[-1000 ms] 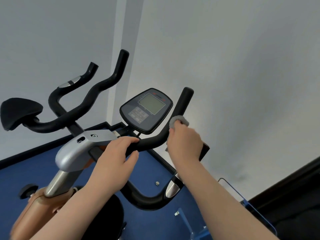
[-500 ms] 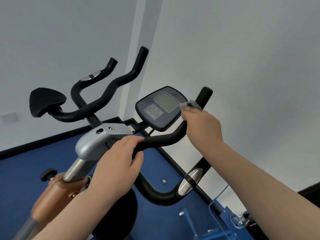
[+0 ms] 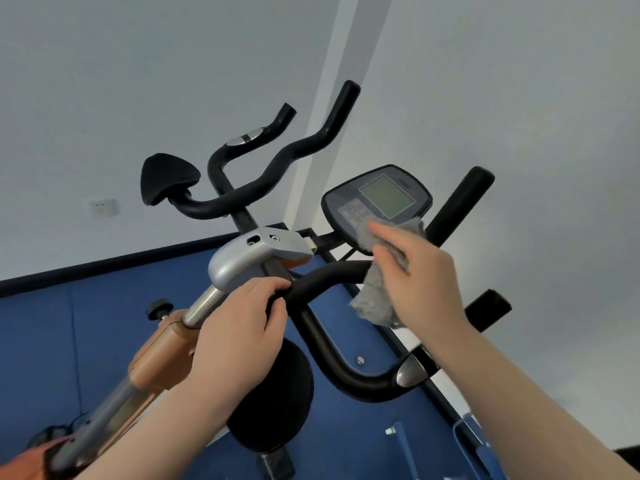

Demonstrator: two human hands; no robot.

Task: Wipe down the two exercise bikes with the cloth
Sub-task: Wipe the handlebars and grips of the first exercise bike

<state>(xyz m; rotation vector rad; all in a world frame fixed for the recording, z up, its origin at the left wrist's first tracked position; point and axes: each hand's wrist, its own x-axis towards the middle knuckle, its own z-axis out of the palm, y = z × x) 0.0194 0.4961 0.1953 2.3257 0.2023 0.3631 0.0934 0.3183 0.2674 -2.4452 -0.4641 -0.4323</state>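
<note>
Left hand (image 3: 239, 327) is wrapped around the black handlebar (image 3: 322, 278) of the near bike, fingers curled over the top right next to the silver clamp (image 3: 249, 258) on the stem. Right hand (image 3: 419, 278) has the grey fuzzy cloth (image 3: 377, 299) pinched between thumb and fingers, with the cloth pressed up against the lower edge of the bike's console (image 3: 377, 202). The rest of the cloth hangs down past the handlebar, covering a bit of it. The console has a greyish screen and some buttons to the left of it, too small to read.

The right-hand grip of the handlebar (image 3: 457, 202) sticks up behind the right hand, and the lower loop of the bar curves under it with a silver sensor pad (image 3: 410, 370) on it. The bike's frame (image 3: 162, 355) is orange-brown with a silver post.

Second bike (image 3: 263, 174) sits behind, near the wall, with its black saddle (image 3: 166, 178) and curvy handlebars showing. Floor (image 3: 86, 323) is blue, and there's a wall socket (image 3: 102, 206) on the left wall.
</note>
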